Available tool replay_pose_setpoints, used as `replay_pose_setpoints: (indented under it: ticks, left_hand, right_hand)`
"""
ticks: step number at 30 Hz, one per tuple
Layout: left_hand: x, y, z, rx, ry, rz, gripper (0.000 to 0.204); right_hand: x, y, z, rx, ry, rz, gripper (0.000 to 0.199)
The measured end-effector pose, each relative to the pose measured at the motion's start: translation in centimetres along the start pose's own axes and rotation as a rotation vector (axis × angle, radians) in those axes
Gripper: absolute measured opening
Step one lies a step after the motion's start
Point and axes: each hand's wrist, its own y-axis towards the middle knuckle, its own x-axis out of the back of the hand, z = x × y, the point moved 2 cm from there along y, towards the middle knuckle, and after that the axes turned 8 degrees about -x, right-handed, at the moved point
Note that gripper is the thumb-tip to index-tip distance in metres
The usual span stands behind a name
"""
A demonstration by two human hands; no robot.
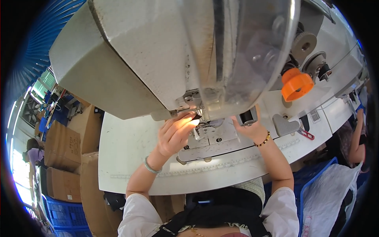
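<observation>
A large pale sewing machine (150,47) fills the upper middle, its needle area lit from below the head. My left hand (175,134) is closed, with fingertips pinched together right beside the presser foot (197,134). A small dark patch shows at those fingertips; what it is I cannot make out. My right hand (254,130) is at the right side of the needle area, near a dark cylindrical part (248,117) of the machine. Most of its fingers are hidden behind the machine and its clear cover (260,59). The metal needle plate (217,139) lies between the hands.
A ruler strip (221,162) runs along the white table (122,146). Red-handled snips (306,134) lie at the right beside a grey pedal-shaped part (285,125). An orange knob (297,85) juts from the machine. Cardboard boxes (62,146) stand left; a blue crate (316,173) stands right.
</observation>
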Motion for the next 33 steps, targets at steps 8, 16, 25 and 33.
replay_pose_setpoints:
  ticks: [8,16,25,33]
  left_hand:
    - [-0.2,0.0,0.8,-0.068,-0.004,-0.043,0.032]
    - [-0.2,0.1,0.9,-0.089,0.017,0.022,0.029]
    - [-0.7,-0.4,1.1,-0.002,0.034,-0.01,0.032]
    - [-0.5,-0.2,1.1,0.032,0.013,0.021,0.03]
  right_hand:
    - [-0.4,0.0,-0.5,-0.08,0.216,-0.028,0.023]
    - [-0.5,0.1,-0.7,-0.172,0.25,0.016,0.019]
    - [-1.0,0.1,-1.1,-0.246,0.235,0.017,0.023]
    - [-1.1,-0.1,-1.5,-0.321,0.312,0.068,0.027]
